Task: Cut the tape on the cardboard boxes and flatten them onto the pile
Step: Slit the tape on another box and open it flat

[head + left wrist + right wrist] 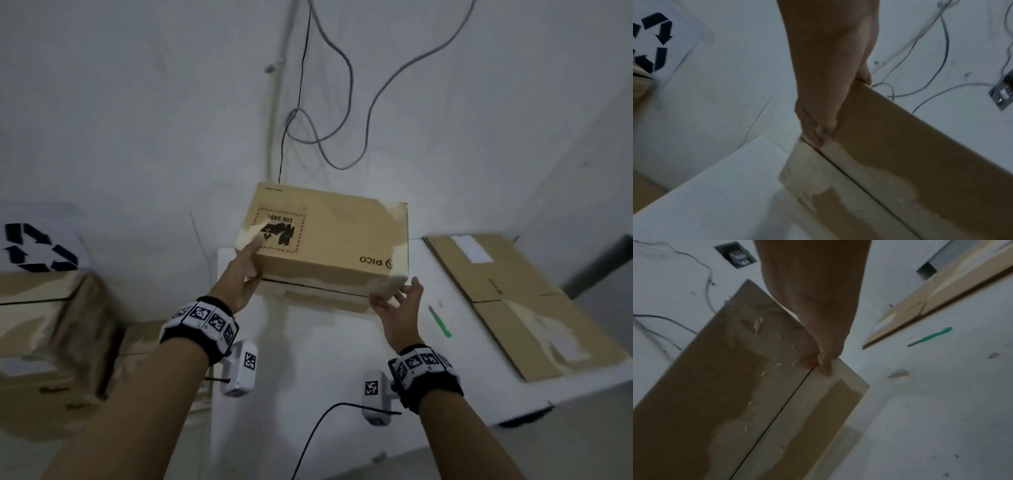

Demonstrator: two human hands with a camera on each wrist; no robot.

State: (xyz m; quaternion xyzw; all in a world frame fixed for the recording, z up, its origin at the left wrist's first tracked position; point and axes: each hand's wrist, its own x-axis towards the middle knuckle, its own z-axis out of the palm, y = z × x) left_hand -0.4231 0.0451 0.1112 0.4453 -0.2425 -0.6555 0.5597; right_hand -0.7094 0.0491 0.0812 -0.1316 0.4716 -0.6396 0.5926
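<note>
With the box [329, 246] on the white table [308, 359], left hand [245, 274] and right hand [399, 301] each clasping an end, we should pull the slit flaps apart evenly

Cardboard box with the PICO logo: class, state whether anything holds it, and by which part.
Both hands hold the PICO cardboard box by its two ends: left hand at the left end, right hand at the right near corner, fingertips by the flap seam.
</note>
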